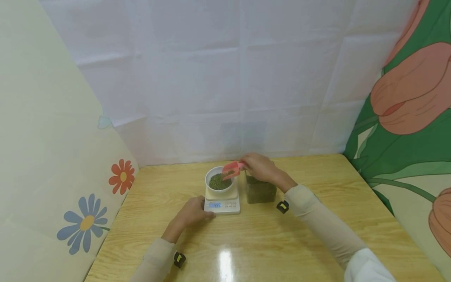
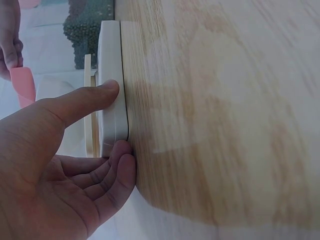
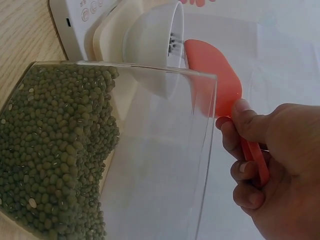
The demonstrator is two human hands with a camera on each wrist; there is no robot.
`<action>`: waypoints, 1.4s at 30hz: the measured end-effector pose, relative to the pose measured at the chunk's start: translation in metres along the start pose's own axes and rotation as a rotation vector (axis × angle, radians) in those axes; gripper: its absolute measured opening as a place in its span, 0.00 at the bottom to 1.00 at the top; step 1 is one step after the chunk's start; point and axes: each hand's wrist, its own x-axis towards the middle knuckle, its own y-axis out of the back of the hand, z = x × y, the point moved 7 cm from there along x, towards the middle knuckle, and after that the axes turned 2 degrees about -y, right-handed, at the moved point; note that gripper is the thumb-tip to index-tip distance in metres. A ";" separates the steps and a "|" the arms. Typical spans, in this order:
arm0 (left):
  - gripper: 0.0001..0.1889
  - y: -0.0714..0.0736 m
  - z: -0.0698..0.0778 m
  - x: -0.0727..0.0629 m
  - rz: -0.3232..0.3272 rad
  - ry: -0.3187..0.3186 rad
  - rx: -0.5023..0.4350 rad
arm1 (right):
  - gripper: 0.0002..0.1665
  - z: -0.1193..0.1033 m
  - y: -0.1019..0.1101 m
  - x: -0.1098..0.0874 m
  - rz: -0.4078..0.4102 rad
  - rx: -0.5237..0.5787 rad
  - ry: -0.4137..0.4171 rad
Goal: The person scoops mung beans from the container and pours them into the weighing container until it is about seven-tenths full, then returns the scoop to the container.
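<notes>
A white kitchen scale (image 1: pixel 230 210) with a lit display carries a white bowl (image 3: pixel 150 37) on its cream platform. Green mung beans (image 1: pixel 217 182) lie in the bowl. My left hand (image 1: pixel 194 211) holds the scale's near left corner, its thumb along the front edge (image 2: pixel 111 95) and its fingers curled at the side. The right hand (image 3: pixel 280 155) grips the handle of a pink-red scoop (image 3: pixel 215 77). Over the bowl's right rim, the scoop tilts down toward the beans, with some beans showing at its mouth.
Right of the scale stands a clear square container (image 1: pixel 261 194), partly filled with mung beans (image 3: pixel 55 140). A white sheet (image 1: pixel 190 98) hangs behind the wooden table (image 1: pixel 299 243). Flower-patterned walls rise on both sides.
</notes>
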 end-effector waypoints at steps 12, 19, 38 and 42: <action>0.23 0.001 0.002 -0.002 -0.007 0.003 0.004 | 0.19 -0.004 0.005 -0.002 0.001 -0.011 0.005; 0.22 -0.001 0.001 -0.001 -0.011 0.017 -0.010 | 0.18 -0.006 0.007 -0.004 0.006 -0.001 0.006; 0.24 -0.001 0.002 -0.001 -0.004 0.003 0.011 | 0.16 -0.004 0.013 -0.010 0.031 0.010 0.001; 0.25 0.000 0.003 -0.002 -0.001 0.006 0.017 | 0.15 -0.002 0.015 -0.012 0.041 -0.001 0.000</action>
